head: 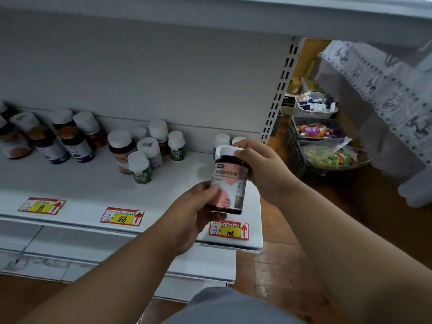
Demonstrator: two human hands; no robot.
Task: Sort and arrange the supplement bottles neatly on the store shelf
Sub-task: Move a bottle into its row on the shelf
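I hold a dark bottle with a pink-and-white label and a white cap (230, 183) in both hands, above the front right part of the white shelf (93, 183). My left hand (198, 211) grips its lower body. My right hand (261, 169) wraps the cap and upper side. In the middle of the shelf stands a cluster of white-capped bottles, among them green-labelled bottles (140, 168). More dark bottles (70, 141) crowd the left end, some leaning. Two white-capped bottles (222, 140) stand at the back right, partly hidden behind the held bottle.
Red-and-yellow price tags (122, 217) line the shelf's front edge. The slotted shelf upright (278, 90) marks the right end. Beyond it, baskets of packaged goods (315, 132) sit on a wooden floor beside a patterned cloth (383, 94). A lower shelf (117, 253) juts out below.
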